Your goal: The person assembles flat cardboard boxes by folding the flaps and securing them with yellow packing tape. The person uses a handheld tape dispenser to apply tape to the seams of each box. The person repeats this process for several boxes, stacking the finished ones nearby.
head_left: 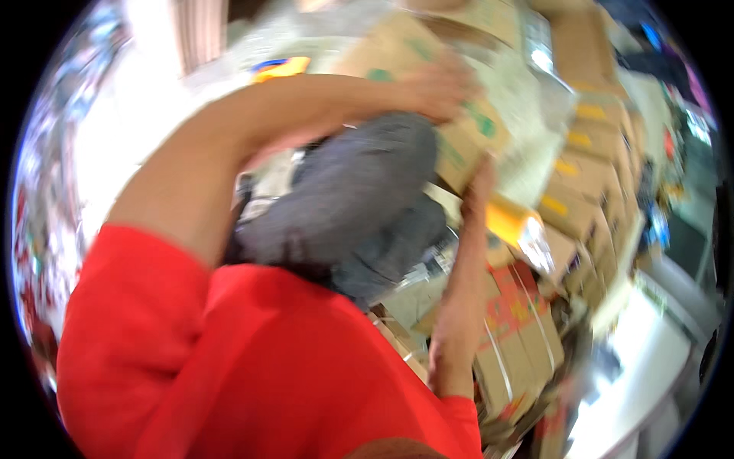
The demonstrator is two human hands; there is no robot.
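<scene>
The cardboard box (440, 99) sits upper centre of the frame, blurred, its long axis slanting from upper left down to lower right. The left hand (437, 86) lies flat on its top face; the right hand (480, 182) presses its lower corner. Stacked cartons (592, 164) fill the right side.

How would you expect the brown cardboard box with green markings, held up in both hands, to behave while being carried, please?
The brown cardboard box with green markings probably stays stiff: its edges look straight under the left hand. It may be fairly heavy, since the right hand props its lower corner. Tilted as it is, it could slip.
</scene>
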